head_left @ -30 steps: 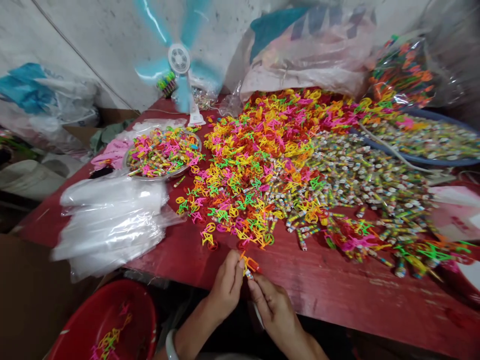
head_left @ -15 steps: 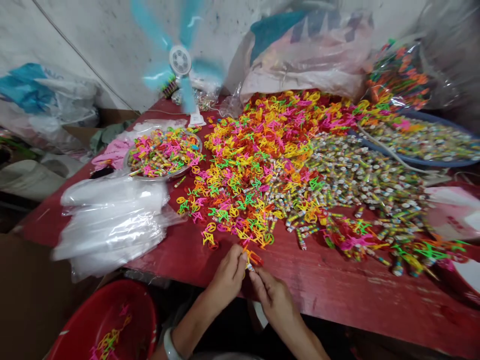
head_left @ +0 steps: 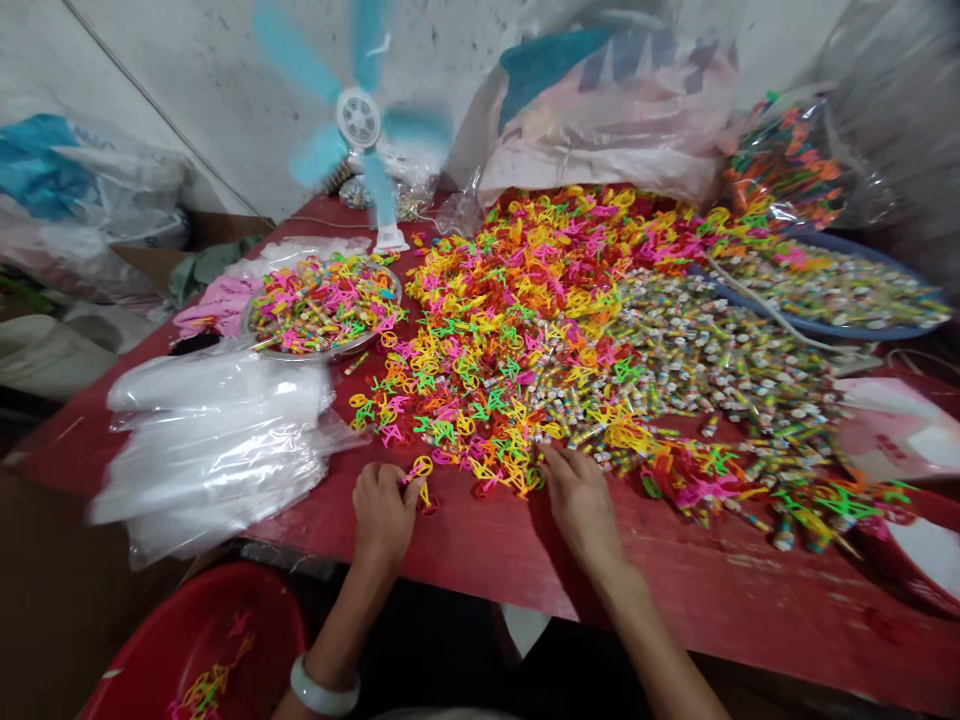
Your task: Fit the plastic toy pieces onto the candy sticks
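My left hand [head_left: 385,512] is at the near edge of the pile, fingers curled and thumb against a small yellow plastic piece [head_left: 422,468] with a round, wheel-like end. Farther right, my right hand [head_left: 581,500] has its fingertips bunched among the small printed tubes [head_left: 559,405] and coloured pieces; what lies between them is hidden. A heap of bright plastic pieces [head_left: 480,350] in yellow, pink, green, orange and red spreads beyond both hands. It runs into a heap of printed tubes [head_left: 720,350] on the right.
On the red table [head_left: 675,590] lie clear plastic bags [head_left: 217,440] at left, behind them a bowl [head_left: 330,352] of mixed pieces. A fan [head_left: 360,118] spins at the back. A blue tray [head_left: 855,328] holds tubes. Below the table edge sits a red tub [head_left: 135,650].
Both hands were together at the table edge, holding an orange piece and a printed tube. They have parted, left hand leftward, right hand forward and rightward; those items no longer show in them.
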Action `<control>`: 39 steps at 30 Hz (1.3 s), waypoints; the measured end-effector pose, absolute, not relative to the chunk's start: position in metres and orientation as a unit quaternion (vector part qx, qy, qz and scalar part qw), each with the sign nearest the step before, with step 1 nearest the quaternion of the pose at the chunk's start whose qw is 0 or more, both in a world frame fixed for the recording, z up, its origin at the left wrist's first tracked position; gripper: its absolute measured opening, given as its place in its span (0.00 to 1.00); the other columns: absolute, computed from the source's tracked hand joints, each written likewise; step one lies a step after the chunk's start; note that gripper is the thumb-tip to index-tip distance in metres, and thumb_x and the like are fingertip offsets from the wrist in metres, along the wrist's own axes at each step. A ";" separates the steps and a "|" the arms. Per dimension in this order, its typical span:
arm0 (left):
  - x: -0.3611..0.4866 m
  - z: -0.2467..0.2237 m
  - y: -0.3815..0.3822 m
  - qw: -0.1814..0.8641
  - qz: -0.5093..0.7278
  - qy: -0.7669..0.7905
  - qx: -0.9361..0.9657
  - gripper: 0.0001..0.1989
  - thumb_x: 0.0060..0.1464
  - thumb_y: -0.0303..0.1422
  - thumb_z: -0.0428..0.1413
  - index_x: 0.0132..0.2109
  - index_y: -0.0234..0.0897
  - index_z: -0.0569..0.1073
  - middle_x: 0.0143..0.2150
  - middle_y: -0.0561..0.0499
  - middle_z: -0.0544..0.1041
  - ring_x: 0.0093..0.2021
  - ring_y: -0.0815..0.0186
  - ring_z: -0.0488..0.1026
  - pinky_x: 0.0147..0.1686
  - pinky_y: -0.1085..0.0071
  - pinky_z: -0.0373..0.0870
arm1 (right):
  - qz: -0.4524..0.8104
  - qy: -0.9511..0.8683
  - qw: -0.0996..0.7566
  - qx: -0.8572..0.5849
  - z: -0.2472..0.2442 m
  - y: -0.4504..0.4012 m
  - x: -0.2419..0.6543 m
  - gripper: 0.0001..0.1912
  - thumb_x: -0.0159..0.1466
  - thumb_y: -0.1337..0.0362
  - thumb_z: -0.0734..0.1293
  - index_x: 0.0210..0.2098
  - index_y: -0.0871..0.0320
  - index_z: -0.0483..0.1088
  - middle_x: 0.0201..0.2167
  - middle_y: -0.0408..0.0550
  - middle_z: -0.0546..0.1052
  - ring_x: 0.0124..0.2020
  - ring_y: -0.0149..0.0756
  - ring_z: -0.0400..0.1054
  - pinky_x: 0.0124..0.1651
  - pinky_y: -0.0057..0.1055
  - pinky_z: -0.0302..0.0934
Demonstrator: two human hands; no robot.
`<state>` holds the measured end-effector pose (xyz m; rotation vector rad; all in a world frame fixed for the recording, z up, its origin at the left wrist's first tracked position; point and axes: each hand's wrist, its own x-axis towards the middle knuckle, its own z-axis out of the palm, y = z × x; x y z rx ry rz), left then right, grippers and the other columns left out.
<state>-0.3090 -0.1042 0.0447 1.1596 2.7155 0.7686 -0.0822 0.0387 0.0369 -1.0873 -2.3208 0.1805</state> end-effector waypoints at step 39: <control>-0.236 0.071 -0.094 0.462 0.650 0.588 0.135 0.10 0.47 0.37 0.61 0.30 0.34 0.73 0.28 0.55 0.71 0.30 0.71 0.65 0.34 0.75 0.61 | 0.495 -0.739 0.305 -0.340 0.062 -0.040 -0.109 0.10 0.66 0.61 0.61 0.43 0.53 0.72 0.40 0.48 0.78 0.42 0.37 0.72 0.45 0.33 0.67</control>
